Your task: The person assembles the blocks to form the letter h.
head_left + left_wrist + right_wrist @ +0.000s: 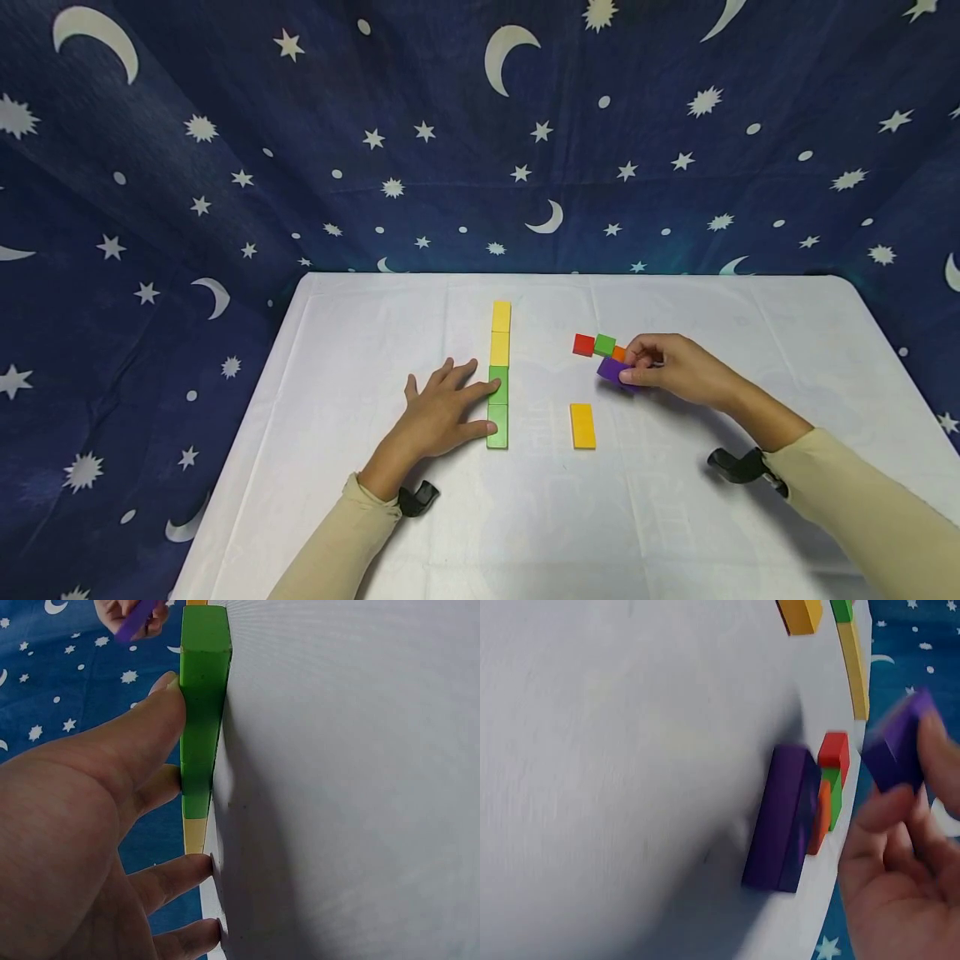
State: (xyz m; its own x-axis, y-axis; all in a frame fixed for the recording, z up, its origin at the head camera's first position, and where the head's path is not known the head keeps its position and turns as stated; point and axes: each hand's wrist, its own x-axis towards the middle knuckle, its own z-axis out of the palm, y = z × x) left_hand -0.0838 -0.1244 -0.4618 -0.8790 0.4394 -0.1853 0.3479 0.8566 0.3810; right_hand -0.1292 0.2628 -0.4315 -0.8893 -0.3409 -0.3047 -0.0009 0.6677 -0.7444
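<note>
My right hand pinches a small purple block between thumb and fingers, lifted above the table. Beneath it, in the right wrist view, a longer purple block lies on the cloth. In the head view the purple pieces overlap and I cannot tell them apart. My left hand has spread fingers, with thumb and index finger touching the green blocks in a straight row. Two yellow blocks continue that row toward the far edge.
Close to the right hand sit a red block, a green block and an orange block. An orange-yellow block lies nearer, between the hands. A white cloth covers the table; a starry curtain hangs behind.
</note>
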